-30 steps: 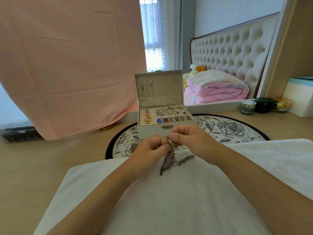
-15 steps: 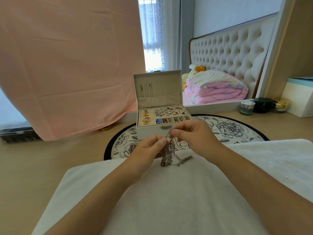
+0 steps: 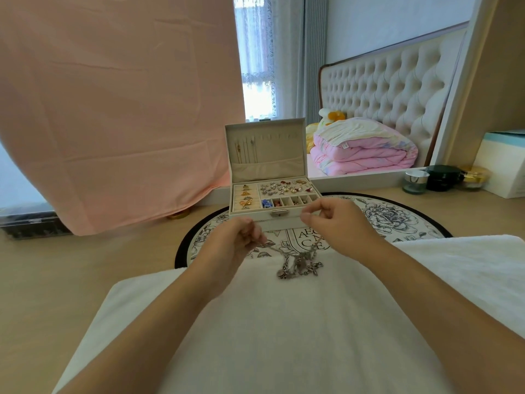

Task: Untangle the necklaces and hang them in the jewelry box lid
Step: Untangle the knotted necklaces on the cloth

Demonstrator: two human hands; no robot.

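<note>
A tangled clump of silver necklaces [image 3: 298, 264] lies on a white towel [image 3: 284, 322] in front of me. My left hand [image 3: 235, 240] pinches one chain end at the clump's left. My right hand [image 3: 335, 220] pinches another thin chain, raised and pulled to the right. A fine strand stretches taut between both hands. Behind them stands the open white jewelry box [image 3: 272, 203], its upright lid [image 3: 265, 149] holding a few thin chains on hooks at the left.
A round floral mat [image 3: 397, 220] lies under the box on the wooden tabletop. Small jars [image 3: 443, 177] and a white-blue box [image 3: 502, 163] sit at the right. Pink cloth [image 3: 113, 109] hangs at the left, with a dark case [image 3: 31, 223] below it.
My hands have moved apart, the right one up and to the right, drawing a chain out of the clump. The clump has dropped lower onto the towel.
</note>
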